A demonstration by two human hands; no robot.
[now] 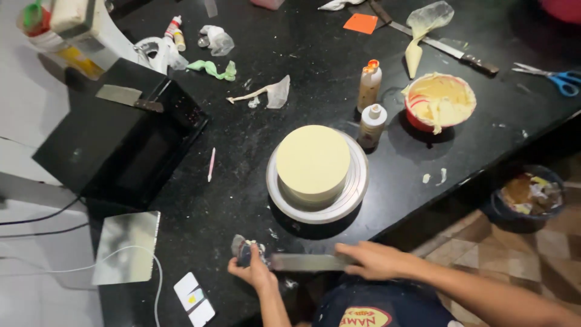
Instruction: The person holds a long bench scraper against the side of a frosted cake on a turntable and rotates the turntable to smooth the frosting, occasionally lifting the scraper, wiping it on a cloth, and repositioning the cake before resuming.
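A round pale-yellow frosted cake (313,158) sits on a silver turntable (357,191) in the middle of the black counter (254,139). Near the counter's front edge my left hand (253,270) is closed around a crumpled grey cloth (242,248), pressed against one end of a flat metal scraper blade (305,262). My right hand (376,260) grips the other end of that blade, holding it level just above the counter.
Two squeeze bottles (370,103) and a red bowl of cream (440,102) stand behind the cake. A piping bag (423,30), long knife (448,49), blue scissors (557,77), black microwave (121,142), metal sheet (127,247) and floor bin (526,195) surround them.
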